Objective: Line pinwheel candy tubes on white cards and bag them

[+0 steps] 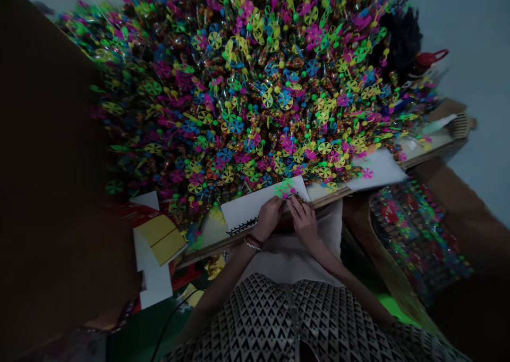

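Note:
A white sheet (pixel 247 205) lies at the table's front edge, with a black toothed strip (pixel 242 226) along its lower side. At the sheet's right part are small green and pink toy pieces (pixel 283 187). My left hand (pixel 270 216) is closed at these pieces, its fingertips pressed together. Close beside it, my right hand (pixel 303 218) has its fingers bent together over the same spot. What the fingertips hold is too small to name. Behind both hands rises a big heap of small toys (pixel 239 101) with yellow, pink, green and blue wheels.
A second white sheet (pixel 376 170) lies on the table to the right. Below it stands an open carton with packed toys (pixel 414 229). Yellow card (pixel 161 238) is at the left edge. A large brown box (pixel 51 181) fills the far left.

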Motion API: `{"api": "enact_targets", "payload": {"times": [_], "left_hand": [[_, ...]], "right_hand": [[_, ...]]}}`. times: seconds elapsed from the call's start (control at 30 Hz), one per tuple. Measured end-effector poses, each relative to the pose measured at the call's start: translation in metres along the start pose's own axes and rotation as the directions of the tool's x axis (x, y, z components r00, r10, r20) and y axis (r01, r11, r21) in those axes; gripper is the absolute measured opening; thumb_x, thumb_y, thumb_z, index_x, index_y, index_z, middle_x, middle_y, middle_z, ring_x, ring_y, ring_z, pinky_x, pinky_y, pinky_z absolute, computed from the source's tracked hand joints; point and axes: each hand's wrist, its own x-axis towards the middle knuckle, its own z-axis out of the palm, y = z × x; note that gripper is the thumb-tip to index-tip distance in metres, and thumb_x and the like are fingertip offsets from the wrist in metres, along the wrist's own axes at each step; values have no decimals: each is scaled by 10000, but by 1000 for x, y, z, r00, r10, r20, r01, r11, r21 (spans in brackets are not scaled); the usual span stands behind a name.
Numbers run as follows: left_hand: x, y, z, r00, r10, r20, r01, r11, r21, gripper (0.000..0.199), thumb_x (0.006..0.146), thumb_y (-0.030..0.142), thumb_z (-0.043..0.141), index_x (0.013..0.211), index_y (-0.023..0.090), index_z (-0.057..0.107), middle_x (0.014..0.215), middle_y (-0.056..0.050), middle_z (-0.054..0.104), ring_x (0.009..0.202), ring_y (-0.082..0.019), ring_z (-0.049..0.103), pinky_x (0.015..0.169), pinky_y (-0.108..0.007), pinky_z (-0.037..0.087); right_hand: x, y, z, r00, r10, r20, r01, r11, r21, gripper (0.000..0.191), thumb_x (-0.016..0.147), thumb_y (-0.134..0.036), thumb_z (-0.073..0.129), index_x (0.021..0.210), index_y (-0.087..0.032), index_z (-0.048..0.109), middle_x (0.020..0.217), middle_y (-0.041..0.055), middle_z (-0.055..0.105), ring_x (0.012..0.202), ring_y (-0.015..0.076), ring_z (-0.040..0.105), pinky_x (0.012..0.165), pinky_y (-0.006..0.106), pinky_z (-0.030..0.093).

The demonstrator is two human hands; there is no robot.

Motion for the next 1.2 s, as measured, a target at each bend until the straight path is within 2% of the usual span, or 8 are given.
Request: {"api": "enact_targets", "payload": {"times": [0.33,0.53,0.63,0.77,0.8,0.93,1.07,1.2], "left_hand": [[-2,1,0,1000,-14,11,13,992,128,190,955,222,440,994,166,617,957,-77,640,913,-188,580,800,-290,446],[-12,-3,-10,995,-88,42,79,981,176,149,938,254,483,944,179,611,953,-74,645,918,-200,574,780,-300,438],[-13,-5,-9,997,-60,39,54,988,145,164,945,248,466,933,186,617,955,-63,642,930,-192,577,772,-285,442],[-9,-4,-7,998,-50,25,47,991,126,157,942,246,473,934,183,617,954,-58,642,946,-187,582,794,-277,445],[-8,-4,-7,998,-56,29,52,990,129,158,943,245,471,929,181,615,953,-57,642,943,-186,585,796,-275,446],[-6,-5,-7,996,-78,50,71,988,139,159,944,250,469,932,176,609,965,-62,648,937,-189,594,801,-278,453],[-7,-8,-4,997,-67,29,63,991,120,148,943,248,472,956,179,602,984,-63,650,952,-190,598,815,-280,459],[-7,-9,-2,998,-57,30,54,993,109,143,938,255,479,924,183,602,957,-63,644,943,-194,598,812,-287,464]], "right_hand": [[2,3,-3,987,-11,161,2,998,58,546,904,-117,387,1431,-254,421,1483,46,415,1100,293,465,755,418,391],[11,7,-28,989,-76,124,58,988,141,434,932,-213,435,1352,-295,504,1391,36,530,1093,241,493,860,401,376],[26,49,-42,993,111,-35,-102,972,212,335,948,-264,420,1233,-266,596,1185,57,649,1072,226,515,921,389,375],[51,150,-51,833,515,-203,-490,856,164,304,918,-242,407,1075,-191,663,1001,107,639,979,256,526,913,429,394],[57,173,-51,821,533,-204,-517,846,130,301,901,-243,432,1087,-184,661,1031,119,616,998,266,515,920,439,392],[75,228,-43,914,396,-89,-390,917,82,345,863,-315,525,1167,-181,621,1105,125,580,1012,268,501,915,423,407],[80,235,-32,934,345,-89,-334,935,117,291,899,-377,486,1037,-175,644,1008,106,631,987,258,506,892,400,414],[74,242,-30,936,345,-72,-336,935,117,378,898,-436,483,1146,-179,609,1120,123,618,1051,272,498,898,423,413]]}}
